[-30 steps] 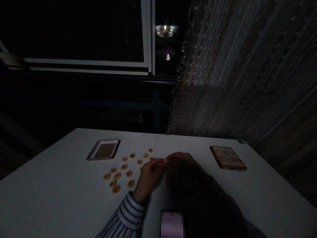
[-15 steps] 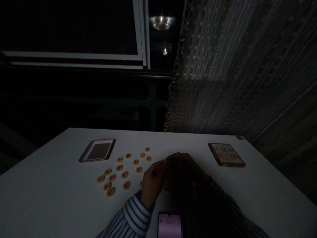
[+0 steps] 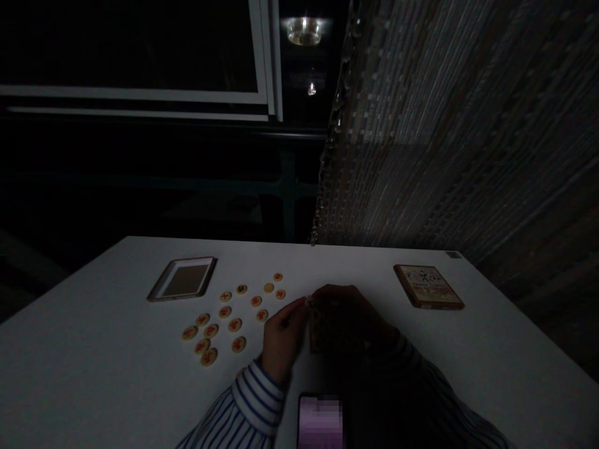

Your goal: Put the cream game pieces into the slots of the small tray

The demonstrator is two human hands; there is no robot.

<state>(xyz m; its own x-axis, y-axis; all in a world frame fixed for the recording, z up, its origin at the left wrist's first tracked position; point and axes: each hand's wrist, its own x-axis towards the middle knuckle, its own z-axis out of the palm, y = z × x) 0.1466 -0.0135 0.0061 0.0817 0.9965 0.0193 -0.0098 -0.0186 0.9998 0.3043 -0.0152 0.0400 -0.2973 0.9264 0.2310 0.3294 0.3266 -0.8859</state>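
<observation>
Left grip (image 3: 281, 340) and right grip (image 3: 346, 312) meet at one disc (image 3: 309, 301)

Left thumb and forefinger drawn close, tips at the pale disc's edge; cannot tell whether they clamp it. Right fingers arch over from the other side, in deep shadow; cannot tell whether they are apart or together. The disc sits between the two sets of fingertips, at the upper left corner of a box (image 3: 314, 344). Box mostly under the right grip; left edge brown, round shapes faintly seen within. Contents too dark to count.

Both sleeves (image 3: 257, 399) blue-and-white striped. Phone (image 3: 321, 421) near the person's edge, between the forearms, screen lit pinkish, cut off by the lower border.

Left of the left grip, loose discs (image 3: 234, 324) lie flat on the white tabletop (image 3: 116, 386). Fifteen in sight. Most bear red marks; one dark-marked, one plain-looking. Two at the near left touch, or overlap in view.

Beyond them, far left: a shallow tray (image 3: 187, 280), brown rim, open side up. Far right, well apart from the right grip: a case (image 3: 433, 288), printed face up, dark script over red.

Behind: pale window frame (image 3: 140, 93) at left, bright lamp (image 3: 304, 32) in the dark gap, bead curtain (image 3: 397, 137) at right. Light poor throughout.
</observation>
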